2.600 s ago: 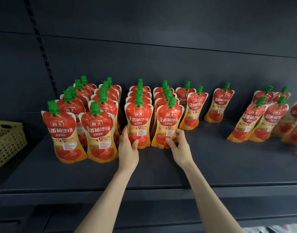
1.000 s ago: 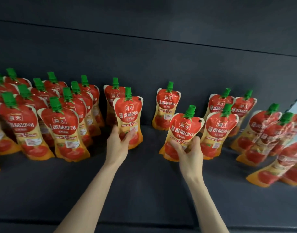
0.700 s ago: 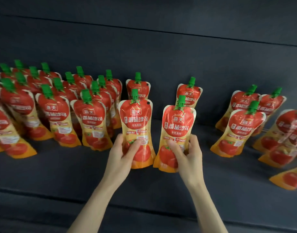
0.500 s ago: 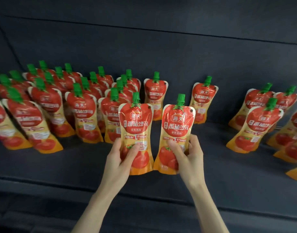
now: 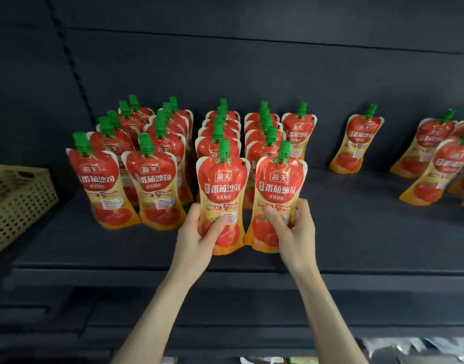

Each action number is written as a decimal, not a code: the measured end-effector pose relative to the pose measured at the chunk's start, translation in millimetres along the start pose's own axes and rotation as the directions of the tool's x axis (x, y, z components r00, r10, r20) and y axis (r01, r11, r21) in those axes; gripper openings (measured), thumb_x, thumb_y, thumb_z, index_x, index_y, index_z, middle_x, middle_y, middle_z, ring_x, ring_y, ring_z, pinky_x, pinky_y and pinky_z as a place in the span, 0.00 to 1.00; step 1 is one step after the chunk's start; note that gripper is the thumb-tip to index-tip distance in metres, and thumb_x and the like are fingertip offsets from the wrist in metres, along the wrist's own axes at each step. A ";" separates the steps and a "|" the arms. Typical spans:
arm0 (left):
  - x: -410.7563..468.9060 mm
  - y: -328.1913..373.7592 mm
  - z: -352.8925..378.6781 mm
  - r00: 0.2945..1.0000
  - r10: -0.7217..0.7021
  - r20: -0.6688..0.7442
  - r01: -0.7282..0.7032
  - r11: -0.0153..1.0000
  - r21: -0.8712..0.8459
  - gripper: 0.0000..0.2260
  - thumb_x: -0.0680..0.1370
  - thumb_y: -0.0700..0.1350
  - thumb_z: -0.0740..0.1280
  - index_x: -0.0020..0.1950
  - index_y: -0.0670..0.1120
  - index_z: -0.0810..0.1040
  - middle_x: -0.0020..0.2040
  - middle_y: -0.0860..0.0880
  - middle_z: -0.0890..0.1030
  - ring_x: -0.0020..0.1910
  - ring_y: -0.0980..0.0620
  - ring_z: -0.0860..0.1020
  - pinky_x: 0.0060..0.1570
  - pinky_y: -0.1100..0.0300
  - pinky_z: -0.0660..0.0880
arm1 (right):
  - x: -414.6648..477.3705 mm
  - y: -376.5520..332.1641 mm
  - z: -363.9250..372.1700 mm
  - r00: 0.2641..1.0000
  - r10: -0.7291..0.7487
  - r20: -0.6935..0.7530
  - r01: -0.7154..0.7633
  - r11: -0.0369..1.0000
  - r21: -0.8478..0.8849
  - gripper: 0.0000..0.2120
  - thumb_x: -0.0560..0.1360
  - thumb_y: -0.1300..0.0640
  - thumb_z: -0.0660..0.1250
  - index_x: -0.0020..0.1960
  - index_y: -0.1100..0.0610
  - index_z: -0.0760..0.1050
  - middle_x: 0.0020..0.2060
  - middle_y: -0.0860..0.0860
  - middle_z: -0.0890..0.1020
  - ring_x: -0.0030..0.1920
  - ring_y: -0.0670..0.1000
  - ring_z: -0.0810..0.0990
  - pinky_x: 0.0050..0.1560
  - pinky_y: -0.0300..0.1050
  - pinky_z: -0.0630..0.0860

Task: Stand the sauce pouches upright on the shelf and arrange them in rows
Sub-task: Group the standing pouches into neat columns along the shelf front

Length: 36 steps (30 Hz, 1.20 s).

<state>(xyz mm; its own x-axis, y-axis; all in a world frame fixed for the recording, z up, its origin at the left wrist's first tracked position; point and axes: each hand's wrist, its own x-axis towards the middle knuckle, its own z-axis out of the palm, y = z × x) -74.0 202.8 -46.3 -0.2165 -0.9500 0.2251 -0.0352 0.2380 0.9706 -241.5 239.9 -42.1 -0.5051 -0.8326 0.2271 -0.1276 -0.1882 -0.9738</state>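
Red and orange tomato sauce pouches with green caps stand on a dark shelf point(image 5: 357, 232). My left hand point(image 5: 199, 237) grips one upright pouch point(image 5: 221, 190) near its bottom. My right hand point(image 5: 291, 229) grips a second upright pouch point(image 5: 278, 190) beside it. Both pouches sit at the front of the two middle rows point(image 5: 241, 132). Two more rows point(image 5: 136, 158) stand to the left. One pouch point(image 5: 357, 145) stands alone at the right, and a loose leaning group point(image 5: 435, 158) is at the far right.
A woven yellow basket point(image 5: 13, 203) sits at the shelf's left end. The shelf's front edge point(image 5: 252, 274) runs just below my hands. Packaged goods point(image 5: 409, 348) show on a lower level at the bottom right.
Both hands picked a pouch from the loose ones on the right and carried the two leftward to the front of the two middle rows. The view swung left with them.
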 end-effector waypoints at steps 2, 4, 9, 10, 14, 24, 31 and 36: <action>6.7 -2.3 -6.5 1.000 0.016 0.009 -0.016 1.000 0.018 0.13 0.73 0.51 0.66 0.56 0.52 0.71 0.54 0.56 0.79 0.54 0.61 0.78 0.49 0.63 0.78 | 2.3 -0.8 9.3 1.000 -0.005 -0.009 0.005 1.000 -0.016 0.12 0.73 0.55 0.71 0.51 0.55 0.70 0.46 0.47 0.82 0.46 0.43 0.83 0.41 0.40 0.80; 14.0 -5.9 -10.8 0.999 0.031 0.010 -0.031 0.998 0.046 0.13 0.73 0.52 0.66 0.56 0.53 0.71 0.54 0.58 0.79 0.55 0.62 0.77 0.51 0.63 0.77 | 6.8 -1.5 16.6 1.000 -0.016 -0.018 0.015 0.999 -0.033 0.12 0.72 0.55 0.71 0.50 0.54 0.70 0.46 0.46 0.82 0.46 0.42 0.82 0.41 0.38 0.80; 28.6 -12.4 -9.6 0.999 0.037 0.029 -0.039 0.996 0.075 0.15 0.74 0.48 0.67 0.59 0.51 0.70 0.56 0.57 0.78 0.55 0.65 0.76 0.52 0.71 0.74 | 15.9 2.1 26.0 0.999 -0.029 -0.037 0.027 0.998 -0.058 0.12 0.72 0.55 0.70 0.51 0.54 0.69 0.47 0.46 0.81 0.46 0.41 0.82 0.41 0.36 0.79; 29.5 -12.9 -8.8 0.999 0.035 0.039 -0.038 0.996 0.078 0.15 0.75 0.47 0.67 0.60 0.52 0.70 0.56 0.57 0.78 0.55 0.66 0.75 0.52 0.72 0.73 | 16.4 3.7 25.6 0.999 -0.028 -0.036 0.026 0.998 -0.056 0.13 0.73 0.55 0.70 0.53 0.55 0.69 0.48 0.46 0.81 0.47 0.41 0.82 0.42 0.35 0.79; 26.8 -18.9 -8.4 0.999 0.053 0.005 -0.053 0.986 0.161 0.19 0.74 0.46 0.69 0.62 0.51 0.68 0.57 0.56 0.77 0.57 0.62 0.75 0.54 0.70 0.74 | 13.4 11.1 14.7 0.998 -0.022 0.051 0.025 0.999 -0.048 0.16 0.73 0.57 0.69 0.57 0.56 0.68 0.51 0.47 0.81 0.50 0.42 0.81 0.46 0.37 0.79; 20.4 -20.5 -7.7 0.979 0.142 -0.144 -0.102 0.961 0.256 0.23 0.71 0.43 0.72 0.63 0.46 0.69 0.59 0.50 0.77 0.59 0.55 0.75 0.51 0.73 0.70 | 18.0 22.0 6.6 0.998 -0.050 0.040 0.057 0.981 -0.185 0.21 0.72 0.59 0.71 0.61 0.53 0.66 0.55 0.49 0.80 0.56 0.46 0.79 0.55 0.43 0.79; 17.4 -24.6 -4.6 0.965 0.183 -0.187 -0.107 0.928 0.357 0.26 0.72 0.45 0.71 0.67 0.44 0.68 0.63 0.47 0.76 0.64 0.51 0.73 0.60 0.57 0.72 | 15.6 21.7 7.1 0.995 -0.056 0.085 0.074 0.972 -0.225 0.22 0.73 0.61 0.70 0.61 0.52 0.63 0.53 0.42 0.77 0.53 0.40 0.78 0.49 0.28 0.76; 15.3 -28.4 -2.4 0.938 0.250 -0.240 -0.117 0.880 0.460 0.26 0.71 0.47 0.72 0.67 0.42 0.70 0.61 0.44 0.76 0.62 0.47 0.74 0.56 0.59 0.70 | 15.0 22.7 6.1 0.994 -0.051 0.098 0.073 0.970 -0.234 0.23 0.72 0.60 0.71 0.62 0.52 0.64 0.53 0.42 0.78 0.53 0.40 0.78 0.49 0.29 0.76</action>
<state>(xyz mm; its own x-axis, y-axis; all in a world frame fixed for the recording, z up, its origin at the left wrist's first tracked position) -74.0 181.0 -70.2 0.0221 -0.8800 0.4745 -0.4540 0.4140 0.7889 -246.8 220.0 -60.8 -0.4118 -0.8690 0.2744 -0.3600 -0.1214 -0.9250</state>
